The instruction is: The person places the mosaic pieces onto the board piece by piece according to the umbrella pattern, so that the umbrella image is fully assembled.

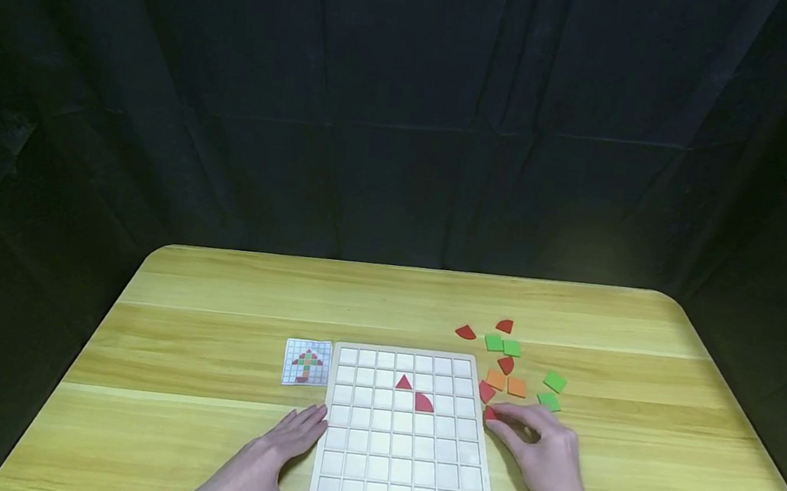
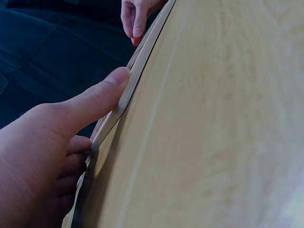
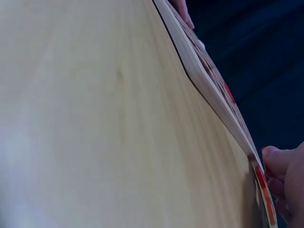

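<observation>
A white square grid board (image 1: 402,445) lies on the wooden table. On its upper cells are a red triangle (image 1: 404,382) and a red quarter-circle tile (image 1: 423,402). My left hand (image 1: 267,463) rests at the board's left edge, fingers extended and thumb at the near left corner. Beyond the board's right edge, my right hand (image 1: 544,458) pinches a red tile (image 1: 490,413) between thumb and fingertips. The fingers partly cover that tile; its red tip (image 2: 137,41) also shows in the left wrist view.
A small pattern card (image 1: 296,348) lies left of the board. To the upper right are loose red tiles (image 1: 466,332), several green square tiles (image 1: 554,382) and two orange square tiles (image 1: 517,387). Dark cloth (image 1: 404,157) hangs behind the table (image 1: 205,337).
</observation>
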A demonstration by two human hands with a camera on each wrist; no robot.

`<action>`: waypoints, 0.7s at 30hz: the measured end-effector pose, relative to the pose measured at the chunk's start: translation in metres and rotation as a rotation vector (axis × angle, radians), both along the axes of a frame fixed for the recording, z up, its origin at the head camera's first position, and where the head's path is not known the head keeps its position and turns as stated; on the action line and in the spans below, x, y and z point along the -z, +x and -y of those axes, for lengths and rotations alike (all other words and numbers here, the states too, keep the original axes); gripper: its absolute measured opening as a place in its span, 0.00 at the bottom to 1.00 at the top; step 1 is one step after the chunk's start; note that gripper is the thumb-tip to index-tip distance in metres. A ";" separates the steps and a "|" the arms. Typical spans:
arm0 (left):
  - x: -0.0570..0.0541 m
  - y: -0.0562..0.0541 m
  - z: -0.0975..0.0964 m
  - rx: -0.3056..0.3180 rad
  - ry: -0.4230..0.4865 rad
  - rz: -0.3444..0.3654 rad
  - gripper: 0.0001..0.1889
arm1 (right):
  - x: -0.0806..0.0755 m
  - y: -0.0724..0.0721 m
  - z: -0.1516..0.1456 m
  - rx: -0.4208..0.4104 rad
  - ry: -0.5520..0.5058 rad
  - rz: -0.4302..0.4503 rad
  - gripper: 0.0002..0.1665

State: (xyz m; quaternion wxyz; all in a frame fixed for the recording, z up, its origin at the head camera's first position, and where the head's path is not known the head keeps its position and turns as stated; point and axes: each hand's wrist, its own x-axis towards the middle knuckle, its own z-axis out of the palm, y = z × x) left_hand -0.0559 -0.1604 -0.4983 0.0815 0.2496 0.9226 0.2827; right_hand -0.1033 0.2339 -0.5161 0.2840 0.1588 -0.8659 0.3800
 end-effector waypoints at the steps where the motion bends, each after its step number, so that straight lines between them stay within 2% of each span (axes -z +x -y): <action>1: 0.000 0.000 0.000 0.000 0.001 -0.002 0.54 | 0.000 0.001 0.002 -0.003 -0.010 0.001 0.20; 11: 0.000 0.001 -0.001 0.003 0.010 -0.028 0.53 | 0.001 0.006 0.017 -0.046 -0.042 0.116 0.18; 21: 0.000 0.001 -0.001 -0.004 0.011 -0.012 0.54 | 0.004 0.008 0.036 -0.125 -0.099 0.038 0.18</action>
